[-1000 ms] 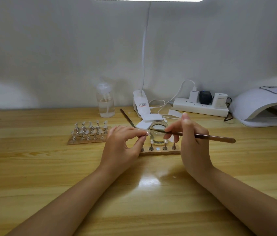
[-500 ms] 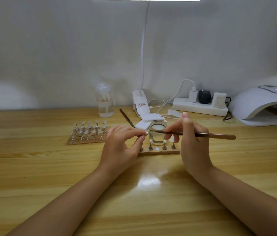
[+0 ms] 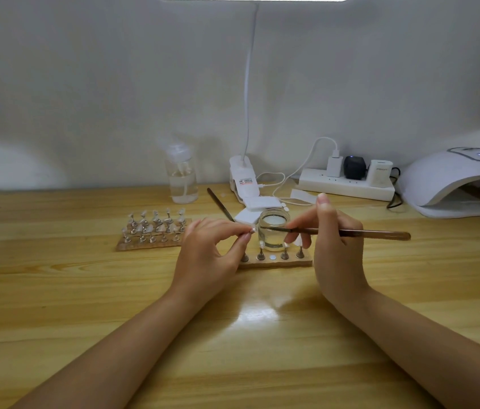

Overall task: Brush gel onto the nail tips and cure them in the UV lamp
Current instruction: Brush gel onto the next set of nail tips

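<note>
Pinching a single nail tip (image 3: 252,230) on its small stand just left of the glass jar (image 3: 274,230), the left hand (image 3: 207,255) steadies it with thumb and forefinger; the right hand (image 3: 333,246) grips a slim brush (image 3: 350,232), bristles over the jar. Featherlight and probably brittle, the tip is best held by its stand. Beyond the jar, well right, sits the UV lamp (image 3: 451,184).

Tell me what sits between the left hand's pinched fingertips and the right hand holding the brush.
In the head view, the small glass jar stands between the left hand and right hand; the brush reaches across its mouth.
</note>
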{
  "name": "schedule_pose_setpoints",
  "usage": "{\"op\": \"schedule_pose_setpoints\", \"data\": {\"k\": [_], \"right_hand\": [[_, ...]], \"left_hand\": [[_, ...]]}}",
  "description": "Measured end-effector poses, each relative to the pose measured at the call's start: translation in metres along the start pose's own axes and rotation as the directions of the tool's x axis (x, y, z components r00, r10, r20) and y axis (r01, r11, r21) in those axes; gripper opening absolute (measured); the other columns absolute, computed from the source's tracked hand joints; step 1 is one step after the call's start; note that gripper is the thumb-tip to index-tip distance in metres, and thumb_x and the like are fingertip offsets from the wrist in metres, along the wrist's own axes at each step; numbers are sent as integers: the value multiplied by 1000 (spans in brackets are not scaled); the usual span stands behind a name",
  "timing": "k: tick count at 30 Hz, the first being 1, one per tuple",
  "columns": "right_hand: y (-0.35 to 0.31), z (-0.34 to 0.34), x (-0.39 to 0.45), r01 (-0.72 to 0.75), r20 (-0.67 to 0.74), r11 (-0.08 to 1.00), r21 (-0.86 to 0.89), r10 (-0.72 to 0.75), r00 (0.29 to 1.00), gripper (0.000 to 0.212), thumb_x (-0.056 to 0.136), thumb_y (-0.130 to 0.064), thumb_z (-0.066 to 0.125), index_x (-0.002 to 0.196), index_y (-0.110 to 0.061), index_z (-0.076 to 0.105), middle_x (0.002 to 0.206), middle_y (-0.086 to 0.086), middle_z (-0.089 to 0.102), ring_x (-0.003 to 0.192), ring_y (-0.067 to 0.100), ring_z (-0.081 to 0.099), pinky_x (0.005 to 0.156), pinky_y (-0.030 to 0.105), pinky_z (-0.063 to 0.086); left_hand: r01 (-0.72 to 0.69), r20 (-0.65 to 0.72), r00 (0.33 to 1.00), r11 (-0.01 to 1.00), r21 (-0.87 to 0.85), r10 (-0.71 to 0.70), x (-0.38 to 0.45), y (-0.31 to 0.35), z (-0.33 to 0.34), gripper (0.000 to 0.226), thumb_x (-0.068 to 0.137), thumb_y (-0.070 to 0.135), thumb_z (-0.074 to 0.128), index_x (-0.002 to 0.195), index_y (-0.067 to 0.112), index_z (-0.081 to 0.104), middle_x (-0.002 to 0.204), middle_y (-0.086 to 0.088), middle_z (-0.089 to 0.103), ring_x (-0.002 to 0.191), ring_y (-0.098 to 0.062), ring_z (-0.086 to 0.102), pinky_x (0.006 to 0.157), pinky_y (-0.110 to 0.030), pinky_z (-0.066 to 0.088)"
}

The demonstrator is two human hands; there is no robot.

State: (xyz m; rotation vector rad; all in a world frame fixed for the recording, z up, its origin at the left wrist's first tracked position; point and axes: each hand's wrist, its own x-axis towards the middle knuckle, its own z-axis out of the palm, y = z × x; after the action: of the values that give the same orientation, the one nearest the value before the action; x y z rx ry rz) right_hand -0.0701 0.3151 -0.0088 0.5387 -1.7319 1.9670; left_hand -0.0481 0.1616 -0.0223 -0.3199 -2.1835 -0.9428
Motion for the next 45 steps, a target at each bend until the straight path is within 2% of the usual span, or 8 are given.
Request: {"op": "schedule_pose_setpoints", "data": {"k": [6,13,21,27,31,37,40,45], "right_hand": [[1,4,-1,13,57,999,-36,-11,998,40,96,-15,41,65,-9,66,58,-1,65,51,-4,55,55,7,40],[1,1,-1,-21,26,1000,21,20,999,51,98,-15,38,54,-11,63,45,1,59,44,6,54,51,12,41],[2,3,-1,-9,47,1000,-29,10,999,43,96,-19,40,62,-11,65,52,-3,62,49,-3,53,50,8,39],[1,1,-1,-36,38,999,-6,36,999,53,98,-22,39,52,-11,62,45,4,58,44,9,53,49,14,40],[-1,1,-1,-6,31,1000,12,5,1000,47,90,-28,36,55,-11,62,46,0,58,45,4,53,49,12,40],[2,2,-2,9,71,999,-52,-6,997,43,97,-18,40,62,-14,64,55,-1,62,49,-1,54,49,8,38],[3,1,-2,2,65,999,-44,1,998,46,96,-24,43,57,-13,64,47,-1,59,47,3,55,51,9,39],[0,2,-2,-23,36,1000,4,23,999,49,87,-32,37,52,-10,63,45,2,58,45,6,54,49,11,38]], "left_hand": [[-4,7,1000,1000,3,4,0,1,0,12,77,9,71,87,16,73,82,15,64,84,-9,61,91,-50,40],[8,18,1000,1000,-3,-7,0,0,0,12,78,10,70,87,17,72,79,17,62,84,-10,61,91,-51,40],[-2,31,1000,1000,-3,2,0,0,-1,12,77,9,71,88,15,73,81,14,64,85,-15,62,88,-52,40],[12,33,999,1000,16,-13,0,0,-1,13,78,12,70,88,19,73,81,16,62,86,-11,59,92,-46,37],[22,32,999,1000,9,-23,0,0,-1,13,78,12,70,89,20,72,80,14,64,86,-11,59,93,-46,37],[31,42,999,999,21,-31,0,1,-2,13,79,13,69,89,20,72,83,12,65,88,-13,59,93,-45,36],[34,41,999,999,24,-35,0,2,-2,13,79,13,70,89,20,72,82,12,65,88,-13,58,93,-44,36],[45,36,998,999,6,-45,0,3,-2,13,78,13,70,88,21,73,81,9,67,87,-13,59,92,-46,38]]}}
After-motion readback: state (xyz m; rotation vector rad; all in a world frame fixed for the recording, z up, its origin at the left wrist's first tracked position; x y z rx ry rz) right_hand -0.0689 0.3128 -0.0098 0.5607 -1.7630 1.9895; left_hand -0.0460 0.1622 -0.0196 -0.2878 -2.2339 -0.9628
